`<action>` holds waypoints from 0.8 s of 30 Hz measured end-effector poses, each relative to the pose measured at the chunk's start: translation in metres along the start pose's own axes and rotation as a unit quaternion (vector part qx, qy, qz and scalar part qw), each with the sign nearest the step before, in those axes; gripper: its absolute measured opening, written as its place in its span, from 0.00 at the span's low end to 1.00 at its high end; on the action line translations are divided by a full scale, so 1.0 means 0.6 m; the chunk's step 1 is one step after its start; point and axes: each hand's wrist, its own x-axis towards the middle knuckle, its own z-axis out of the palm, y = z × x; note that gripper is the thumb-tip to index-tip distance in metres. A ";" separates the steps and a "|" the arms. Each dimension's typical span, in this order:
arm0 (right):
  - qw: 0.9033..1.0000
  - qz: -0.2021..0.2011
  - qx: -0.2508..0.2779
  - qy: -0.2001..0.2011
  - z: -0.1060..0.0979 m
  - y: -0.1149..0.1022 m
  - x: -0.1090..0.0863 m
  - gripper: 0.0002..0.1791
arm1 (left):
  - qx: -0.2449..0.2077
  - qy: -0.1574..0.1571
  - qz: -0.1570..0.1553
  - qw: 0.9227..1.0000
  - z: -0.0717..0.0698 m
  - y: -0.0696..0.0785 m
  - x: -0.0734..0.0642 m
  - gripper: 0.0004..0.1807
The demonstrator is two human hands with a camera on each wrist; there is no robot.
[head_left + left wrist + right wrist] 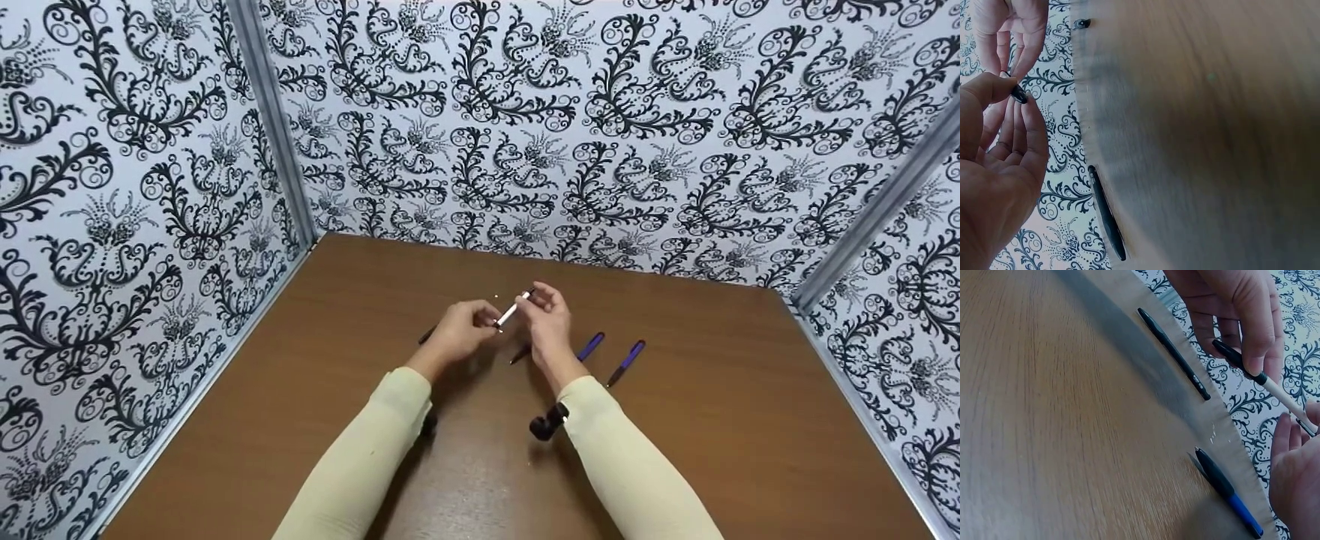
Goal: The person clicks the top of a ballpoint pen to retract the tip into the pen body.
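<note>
A white pen point(511, 309) with dark ends slants between my two hands above the table. My left hand point(463, 330) pinches its lower dark end point(1235, 357) between thumb and fingers. At the upper end, my right hand point(549, 322) holds the white barrel with its fingertips. A black pen point(1107, 216) lies on the table beside the left hand, partly hidden by it in the head view. Beneath the right hand lies a pen with a dark grip and a blue barrel point(1241, 509); the hand covers part of it in the head view.
Two blue pens with dark ends, one nearer point(591, 346) and one farther right point(627, 363), lie right of the right hand. Patterned walls point(465, 150) on grey posts border the brown table point(712, 420). A black wrist device point(549, 422) sticks out from the right sleeve.
</note>
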 end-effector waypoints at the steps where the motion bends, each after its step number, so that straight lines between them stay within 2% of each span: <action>1: 1.000 0.000 0.003 0.000 -0.001 0.000 0.001 0.24 | 0.003 0.002 0.002 1.000 0.000 -0.001 0.000 0.11; 11: 1.000 -0.012 0.012 -0.014 -0.010 -0.004 0.005 0.24 | 0.020 0.014 -0.001 1.000 -0.004 -0.015 -0.001 0.09; 24: 0.999 -0.017 -0.022 -0.033 -0.025 -0.022 0.001 0.21 | 0.015 0.006 -0.054 0.998 -0.010 -0.029 -0.004 0.11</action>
